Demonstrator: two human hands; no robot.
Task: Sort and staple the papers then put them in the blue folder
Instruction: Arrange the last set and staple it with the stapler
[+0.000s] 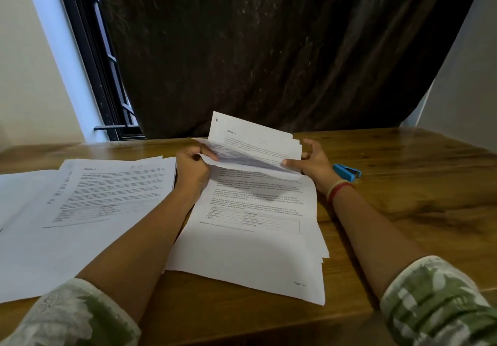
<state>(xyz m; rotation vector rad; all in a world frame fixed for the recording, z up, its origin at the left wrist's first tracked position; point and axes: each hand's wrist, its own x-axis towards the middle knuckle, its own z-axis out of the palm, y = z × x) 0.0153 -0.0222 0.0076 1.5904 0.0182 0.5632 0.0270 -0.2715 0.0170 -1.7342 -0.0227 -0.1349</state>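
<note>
Fingers [207, 154] of the left hand [192, 166] pinch the left edge of the lifted sheets [255, 141], and the right hand [314, 161] pinches their right edge. Beneath them the centre stack [255, 238] lies on the desk [403, 197]. A second paper pile [80, 205] lies to the left. A blue stapler [347, 172] sits just right of the right wrist.

Head-worn wide-angle camera looking forward and down.
It is sitting close over the wooden table [403, 173], with the left hand [192, 169], right hand [313, 161] and papers [255, 211] filling the lower half, and is facing a dark curtain [269, 49].
</note>
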